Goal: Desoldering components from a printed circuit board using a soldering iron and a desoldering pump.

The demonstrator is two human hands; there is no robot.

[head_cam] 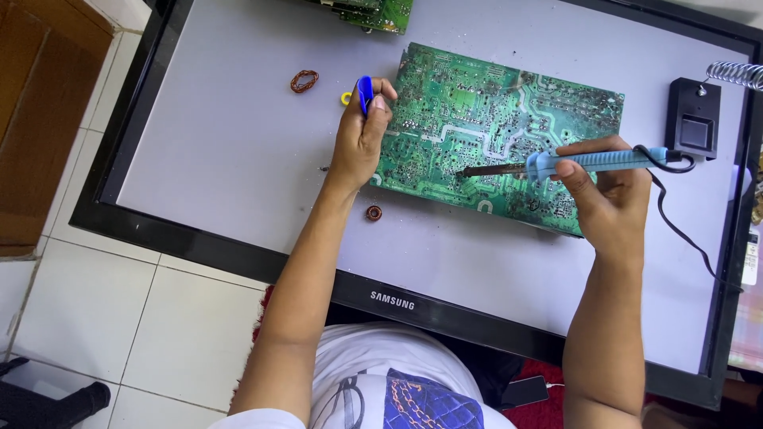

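A large green circuit board (493, 119) lies solder side up on a flat grey screen panel (230, 135). My right hand (608, 191) grips a blue-handled soldering iron (588, 161), its dark tip touching the board near its lower middle. My left hand (362, 131) rests at the board's left edge and holds a blue tool (365, 93) upright between fingers and thumb.
A copper wire coil (304, 80) and a small yellow ring (346, 98) lie left of the board; a small copper toroid (373, 213) sits below it. A black iron stand (693, 119) with spring holder is at the right. Another green board (373, 13) pokes in at top. White floor tiles (119, 310) surround the panel.
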